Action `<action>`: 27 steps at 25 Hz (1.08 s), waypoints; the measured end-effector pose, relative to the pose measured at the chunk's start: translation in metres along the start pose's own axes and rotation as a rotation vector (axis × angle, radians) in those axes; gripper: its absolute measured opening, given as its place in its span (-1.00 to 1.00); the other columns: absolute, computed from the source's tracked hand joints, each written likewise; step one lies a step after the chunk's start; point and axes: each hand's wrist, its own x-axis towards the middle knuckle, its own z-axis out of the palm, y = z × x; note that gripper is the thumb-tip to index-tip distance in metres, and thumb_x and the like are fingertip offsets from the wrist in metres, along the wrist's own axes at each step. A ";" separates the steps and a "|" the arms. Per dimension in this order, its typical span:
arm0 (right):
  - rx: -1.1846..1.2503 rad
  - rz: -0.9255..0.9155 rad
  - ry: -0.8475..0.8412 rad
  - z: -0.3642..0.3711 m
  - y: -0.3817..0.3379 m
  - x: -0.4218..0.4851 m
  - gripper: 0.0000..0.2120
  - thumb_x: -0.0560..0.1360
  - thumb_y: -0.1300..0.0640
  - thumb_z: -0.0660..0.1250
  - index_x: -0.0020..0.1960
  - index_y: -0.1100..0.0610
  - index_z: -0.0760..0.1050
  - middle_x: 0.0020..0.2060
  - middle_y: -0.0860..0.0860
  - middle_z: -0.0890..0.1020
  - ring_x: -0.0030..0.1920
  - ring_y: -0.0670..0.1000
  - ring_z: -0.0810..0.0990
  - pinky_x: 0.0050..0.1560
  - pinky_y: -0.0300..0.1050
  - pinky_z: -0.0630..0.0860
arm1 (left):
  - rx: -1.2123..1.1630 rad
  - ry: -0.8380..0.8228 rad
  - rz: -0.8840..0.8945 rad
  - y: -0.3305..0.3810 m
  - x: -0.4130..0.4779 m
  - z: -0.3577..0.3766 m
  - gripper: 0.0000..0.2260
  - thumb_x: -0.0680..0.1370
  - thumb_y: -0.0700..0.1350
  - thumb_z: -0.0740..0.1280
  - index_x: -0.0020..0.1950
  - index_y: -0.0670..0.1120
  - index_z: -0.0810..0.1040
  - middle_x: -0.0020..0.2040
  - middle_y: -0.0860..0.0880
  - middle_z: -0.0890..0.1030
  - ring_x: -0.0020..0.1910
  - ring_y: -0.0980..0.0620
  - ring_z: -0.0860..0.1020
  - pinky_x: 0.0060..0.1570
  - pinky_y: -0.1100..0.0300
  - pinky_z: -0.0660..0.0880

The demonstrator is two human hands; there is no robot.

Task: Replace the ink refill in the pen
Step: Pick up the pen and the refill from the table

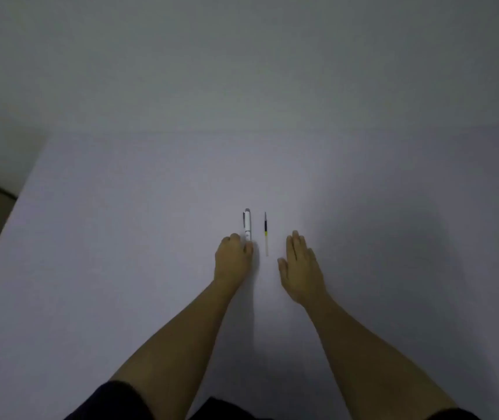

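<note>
1. Table (121, 268): broad, pale, bare apart from two slim items lying side by side near its middle. Smooth top; in the observer's judgement, anything round could roll if nudged.
2. Left hand (232, 259): curled over the near end of the pen, fingers (235, 237) closed around or against it. Whether the pen is gripped or only touched cannot be told. Risk: a loose pinch at one end could let the barrel pivot or slip as it lifts.
3. Right hand (301, 268): flat, fingers extended together, holding nothing, just beside the refill but apart from it. Risk: a sweep could knock the refill away.
4. Pen (247, 224): white, lying on the table, clip end pointing away.
5. Refill (266, 234): thin, dark upper section, clear lower; lies parallel to the pen, untouched.
</note>
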 end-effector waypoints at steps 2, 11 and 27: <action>0.024 0.016 0.013 0.006 0.002 0.005 -0.42 0.62 -0.01 -0.02 0.52 0.21 -0.12 0.55 0.11 -0.06 0.55 0.06 -0.10 0.52 -0.05 -0.14 | -0.001 0.044 -0.039 0.005 0.013 0.007 -0.73 0.58 -0.09 0.19 0.02 -0.32 0.46 -0.03 -0.30 0.55 -0.08 -0.22 0.53 -0.13 0.02 0.44; -0.012 0.003 0.172 0.023 0.005 0.005 -0.43 0.55 0.00 0.08 0.48 0.25 0.13 0.49 0.16 0.21 0.50 0.14 0.17 0.45 0.02 0.02 | 0.043 0.119 -0.151 0.018 0.036 0.025 -0.80 0.57 -0.18 0.18 0.05 -0.31 0.45 0.01 -0.30 0.56 -0.04 -0.25 0.55 -0.08 -0.03 0.48; 1.051 0.213 0.123 -0.068 -0.049 -0.012 -0.89 0.52 -0.01 0.28 -0.08 -0.19 0.57 -0.17 -0.17 0.66 -0.04 -0.05 0.65 0.03 -0.18 0.53 | -0.003 -0.075 0.437 -0.004 -0.026 -0.040 -0.85 0.52 -0.07 0.31 -0.12 -0.16 0.48 -0.22 -0.14 0.61 -0.29 -0.10 0.52 -0.27 0.07 0.43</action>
